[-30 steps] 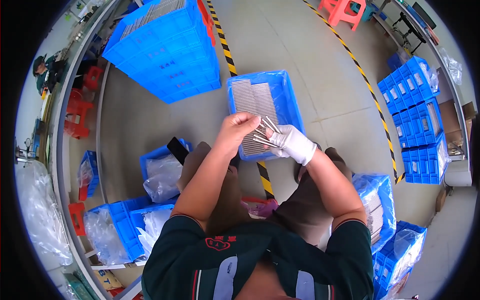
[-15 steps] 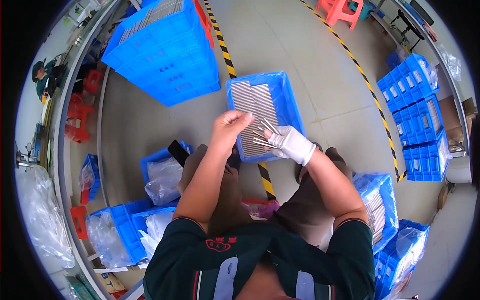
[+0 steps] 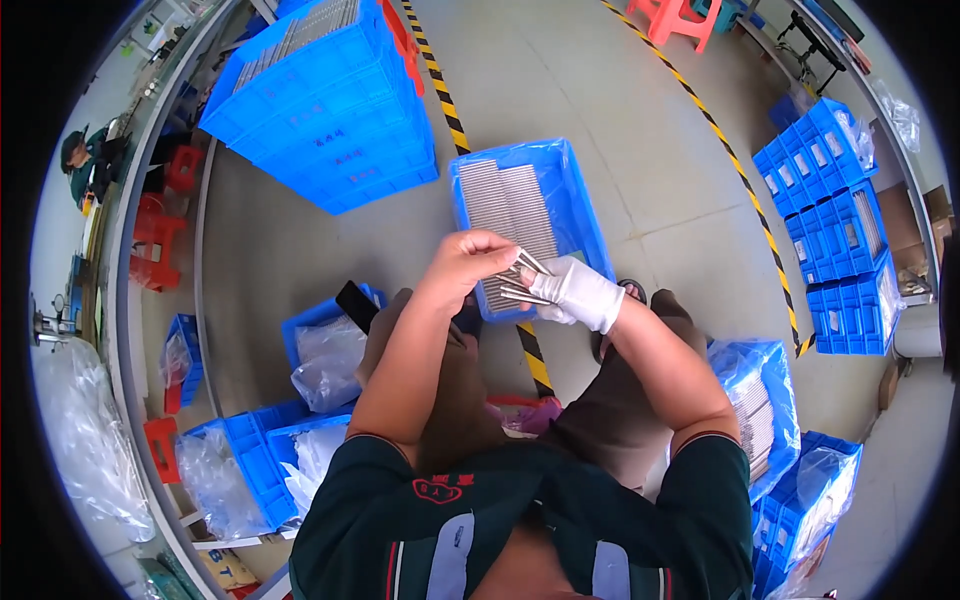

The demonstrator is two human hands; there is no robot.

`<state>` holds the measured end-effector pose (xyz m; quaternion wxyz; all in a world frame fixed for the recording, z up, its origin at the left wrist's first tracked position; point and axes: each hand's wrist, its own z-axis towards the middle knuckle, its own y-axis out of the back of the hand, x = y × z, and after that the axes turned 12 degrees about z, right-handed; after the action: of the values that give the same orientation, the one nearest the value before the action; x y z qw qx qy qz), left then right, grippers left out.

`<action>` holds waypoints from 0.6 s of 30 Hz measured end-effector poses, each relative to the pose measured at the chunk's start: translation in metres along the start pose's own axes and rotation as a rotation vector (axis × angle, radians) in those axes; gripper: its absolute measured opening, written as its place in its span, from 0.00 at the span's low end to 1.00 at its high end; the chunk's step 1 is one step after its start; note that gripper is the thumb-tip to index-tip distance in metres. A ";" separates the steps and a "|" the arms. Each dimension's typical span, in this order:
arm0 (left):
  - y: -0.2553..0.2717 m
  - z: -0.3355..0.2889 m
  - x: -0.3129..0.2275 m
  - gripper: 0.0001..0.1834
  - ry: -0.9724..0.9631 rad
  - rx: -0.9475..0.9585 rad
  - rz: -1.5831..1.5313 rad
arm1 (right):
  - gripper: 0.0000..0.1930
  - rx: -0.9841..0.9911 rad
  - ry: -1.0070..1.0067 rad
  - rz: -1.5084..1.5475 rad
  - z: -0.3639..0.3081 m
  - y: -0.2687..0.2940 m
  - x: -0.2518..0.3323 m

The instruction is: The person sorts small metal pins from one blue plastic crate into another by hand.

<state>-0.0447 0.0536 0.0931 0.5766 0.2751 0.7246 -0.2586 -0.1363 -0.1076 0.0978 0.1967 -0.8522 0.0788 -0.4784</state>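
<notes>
Several slim, shiny metal rods (image 3: 516,295) fan out from my right hand (image 3: 582,292), which wears a white glove with the fingertips bare and is closed around them. My bare left hand (image 3: 468,264) meets the rods from the left, thumb and fingers pinched at the end of one of the upper rods. Both hands are over the near part of a blue plastic crate (image 3: 594,222) lined with clear film. Inside it, similar rods (image 3: 503,200) lie in two tight side-by-side columns, partly hidden by my hands.
Stacked blue crates (image 3: 345,150) full of rods stand at the far left, more blue crates (image 3: 835,240) at the right. Beside my right leg is a film-lined crate (image 3: 775,380) of rods. Crates with plastic bags (image 3: 330,360) sit at my left. Striped tape (image 3: 445,90) marks the floor.
My left hand has come down and right, from just above the rods to touching their ends. The rods in my right hand are bunched closer together.
</notes>
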 end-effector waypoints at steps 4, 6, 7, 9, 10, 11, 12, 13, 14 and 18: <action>0.000 -0.001 0.000 0.08 0.077 0.040 -0.030 | 0.22 0.014 -0.029 -0.015 0.002 0.000 -0.002; 0.000 0.000 0.002 0.08 0.082 0.031 -0.039 | 0.22 -0.033 0.027 0.002 0.000 -0.002 -0.001; 0.000 0.001 0.003 0.08 0.087 0.022 -0.046 | 0.22 -0.033 0.026 0.001 0.000 -0.003 0.000; 0.002 0.002 0.011 0.09 0.008 -0.066 -0.033 | 0.22 -0.044 -0.001 -0.011 0.001 -0.006 0.002; 0.003 0.002 0.014 0.09 -0.070 -0.153 -0.020 | 0.22 -0.042 0.000 -0.011 0.000 -0.008 0.004; 0.004 0.002 0.013 0.09 -0.069 -0.151 -0.020 | 0.21 -0.047 -0.013 -0.003 0.000 -0.009 0.006; 0.004 0.002 0.011 0.09 -0.047 -0.124 -0.014 | 0.20 -0.052 -0.027 0.004 -0.001 -0.009 0.006; 0.005 0.002 0.009 0.09 -0.024 -0.097 -0.008 | 0.20 -0.053 -0.026 0.005 0.001 -0.008 0.004; 0.004 0.001 0.008 0.09 -0.025 -0.099 -0.007 | 0.19 -0.017 -0.032 -0.021 0.002 -0.005 0.002; 0.002 -0.001 0.004 0.08 0.037 0.000 -0.013 | 0.19 0.004 -0.052 -0.033 0.003 -0.004 -0.001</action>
<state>-0.0450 0.0560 0.0895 0.5613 0.2749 0.7370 -0.2572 -0.1345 -0.1031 0.0976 0.1924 -0.8651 0.0587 -0.4595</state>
